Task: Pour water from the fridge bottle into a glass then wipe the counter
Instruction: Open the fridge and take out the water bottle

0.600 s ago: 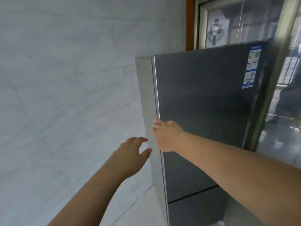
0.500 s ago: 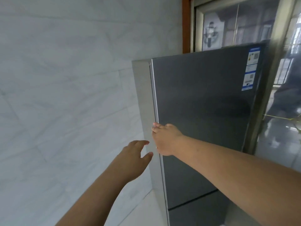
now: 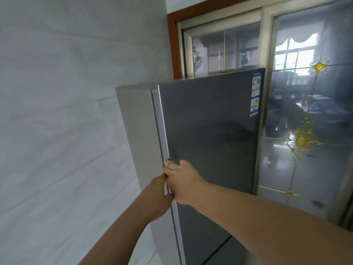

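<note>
Both hands work the edge of a closed fridge door (image 3: 210, 134), the task barely begun. The right hand (image 3: 181, 180) curls its fingers (image 3: 169, 164) around the door's silver edge strip (image 3: 162, 131); its grip is closed on that edge. The left hand (image 3: 154, 197), at eight o'clock from the right and touching it, presses against the same edge; how far its grip is closed cannot be told. The bottle is presumably behind the door, unseen. Opening, fetching, pouring and wiping the surface all appear to remain.
</note>
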`<state>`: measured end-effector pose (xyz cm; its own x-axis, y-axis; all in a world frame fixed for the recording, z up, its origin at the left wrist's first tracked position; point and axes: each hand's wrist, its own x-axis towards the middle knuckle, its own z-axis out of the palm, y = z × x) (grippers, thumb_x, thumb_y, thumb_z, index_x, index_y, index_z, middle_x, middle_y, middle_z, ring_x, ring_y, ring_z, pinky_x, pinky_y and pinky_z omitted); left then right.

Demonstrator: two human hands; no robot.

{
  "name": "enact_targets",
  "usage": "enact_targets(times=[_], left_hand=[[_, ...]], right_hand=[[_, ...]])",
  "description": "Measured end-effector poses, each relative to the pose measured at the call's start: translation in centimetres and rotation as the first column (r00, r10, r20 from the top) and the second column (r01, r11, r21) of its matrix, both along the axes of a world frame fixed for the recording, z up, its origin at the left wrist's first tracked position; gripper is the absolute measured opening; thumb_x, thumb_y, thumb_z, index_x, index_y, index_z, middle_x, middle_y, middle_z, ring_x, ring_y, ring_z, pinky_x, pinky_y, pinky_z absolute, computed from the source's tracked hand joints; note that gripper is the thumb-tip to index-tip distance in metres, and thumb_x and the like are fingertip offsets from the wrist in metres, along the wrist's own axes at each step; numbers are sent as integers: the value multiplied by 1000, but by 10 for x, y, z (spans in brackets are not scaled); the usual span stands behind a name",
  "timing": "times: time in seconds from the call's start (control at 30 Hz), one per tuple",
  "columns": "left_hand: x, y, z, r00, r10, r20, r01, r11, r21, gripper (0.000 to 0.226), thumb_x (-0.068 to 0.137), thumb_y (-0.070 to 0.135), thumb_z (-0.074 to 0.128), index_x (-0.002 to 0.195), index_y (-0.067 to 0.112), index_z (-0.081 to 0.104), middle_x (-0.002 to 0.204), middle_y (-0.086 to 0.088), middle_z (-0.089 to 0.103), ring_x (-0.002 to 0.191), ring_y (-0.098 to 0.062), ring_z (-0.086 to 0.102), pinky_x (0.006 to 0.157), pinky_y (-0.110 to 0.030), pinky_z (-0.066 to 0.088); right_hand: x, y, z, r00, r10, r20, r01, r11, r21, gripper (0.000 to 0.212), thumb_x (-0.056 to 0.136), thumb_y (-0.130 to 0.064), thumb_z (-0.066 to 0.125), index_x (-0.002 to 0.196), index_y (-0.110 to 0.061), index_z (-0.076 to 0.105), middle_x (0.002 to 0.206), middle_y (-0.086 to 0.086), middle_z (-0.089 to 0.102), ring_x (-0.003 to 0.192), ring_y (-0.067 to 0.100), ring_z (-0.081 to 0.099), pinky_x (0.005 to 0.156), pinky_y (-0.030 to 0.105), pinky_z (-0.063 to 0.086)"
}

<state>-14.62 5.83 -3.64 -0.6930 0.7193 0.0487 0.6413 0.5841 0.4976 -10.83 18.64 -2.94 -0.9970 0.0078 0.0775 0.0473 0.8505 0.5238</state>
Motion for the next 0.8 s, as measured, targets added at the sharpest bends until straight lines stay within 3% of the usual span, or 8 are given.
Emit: enact_targets(times=[0.17, 0.27, 0.33, 0.43, 0.53, 0.63, 0.8], left_hand=[[-23, 8, -8, 998, -60, 14, 60, 997, 39, 61, 100, 11, 56, 157, 16, 35, 151, -7, 56, 132, -23, 59, 93, -17, 40], [-35, 9, -16, 996, -62, 65, 57, 995, 77, 66, 95, 3, 58, 156, 12, 33, 130, -3, 64, 105, -12, 67, 75, -11, 47], [-43, 9, -21, 993, -62, 105, 52, 994, 96, 67, 93, 1, 58, 154, 10, 31, 106, 7, 61, 81, 1, 60, 74, -22, 54], [-51, 8, -24, 989, -75, 128, 63, 993, 102, 64, 93, -2, 55, 150, 10, 29, 91, 16, 53, 75, 1, 56, 74, -30, 57], [-55, 5, -27, 982, -98, 162, 77, 988, 134, 65, 93, -1, 55, 150, 12, 28, 92, 17, 54, 76, 2, 57, 80, -34, 59], [-59, 4, -32, 976, -129, 176, 98, 979, 177, 69, 95, 1, 56, 155, 12, 23, 99, 17, 55, 80, 4, 57, 79, -25, 56], [-61, 6, -43, 970, -167, 176, 113, 952, 283, 67, 99, 1, 53, 158, 13, 22, 121, 4, 61, 91, 1, 61, 85, -22, 56]], right_hand=[[-4, -6, -7, 998, -55, -38, 56, 998, 22, 45, 94, -35, 56, 137, -22, 62, 155, 2, 33, 151, 20, 12, 101, 41, 38], [-9, -12, -12, 995, -83, -54, 86, 996, 39, 50, 96, -37, 54, 144, -21, 55, 158, 4, 29, 153, 22, 10, 103, 41, 37], [-11, -16, -12, 992, -105, -71, 109, 993, 55, 53, 97, -37, 54, 147, -20, 52, 157, 4, 30, 152, 24, 12, 101, 40, 37], [-15, -22, -12, 990, -127, -62, 133, 985, 107, 55, 99, -38, 51, 151, -19, 46, 160, 5, 28, 153, 25, 10, 102, 40, 36], [-19, -27, -14, 988, -151, -46, 156, 972, 173, 56, 99, -41, 51, 151, -19, 46, 160, 5, 28, 154, 26, 11, 102, 41, 36], [-22, -28, -14, 987, -158, -42, 164, 962, 217, 57, 99, -41, 51, 150, -18, 47, 159, 6, 30, 152, 27, 13, 102, 42, 37], [-19, -27, -12, 990, -128, -65, 139, 968, 209, 54, 99, -38, 52, 148, -15, 49, 156, 6, 34, 151, 26, 17, 105, 44, 35]])
